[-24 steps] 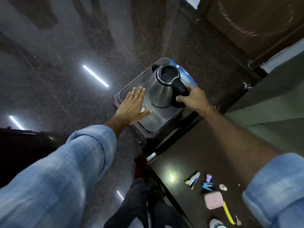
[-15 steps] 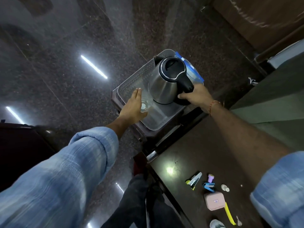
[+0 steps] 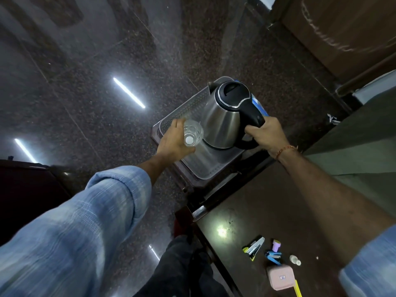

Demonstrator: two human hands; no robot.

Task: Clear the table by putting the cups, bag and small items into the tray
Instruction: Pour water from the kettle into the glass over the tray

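A clear plastic tray sits on a small dark stool beyond the table's far corner. My left hand grips a clear glass cup over the tray's left part. My right hand holds the black handle of a steel electric kettle, which stands in or just above the tray beside the cup. On the dark table, near its front right, lie a pink pouch, a stapler, a blue clip, a small purple item and a small clear bottle.
A blue packet shows behind the kettle at the tray's far edge. A yellow strip lies beside the pouch. A grey-green surface borders the table on the right. Polished dark floor surrounds the stool.
My left hand went from lying flat over the cup to gripping its side. The kettle, held by my right hand, has shifted slightly as the view moved.
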